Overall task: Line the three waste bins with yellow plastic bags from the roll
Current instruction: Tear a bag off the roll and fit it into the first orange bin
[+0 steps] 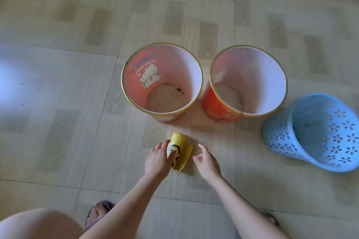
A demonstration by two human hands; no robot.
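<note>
A small yellow roll of plastic bags with black print [178, 149] lies on the pale tiled floor [58, 83]; everything else is placed from it. The left hand [158, 161] rests on the roll's left side, its grip curled around it with fingers over the top. The right hand [206, 163] hovers just right of the roll, its grip wide, fingers spread and holding nothing. Just beyond the roll stands an unlined orange round bin with a gold rim and cat picture [162, 81]. Beyond and to the right stands a second orange gold-rimmed bin [247, 81], also unlined. Far right of the roll a blue perforated plastic basket with flower cut-outs [314, 132] leans tilted, unlined.
</note>
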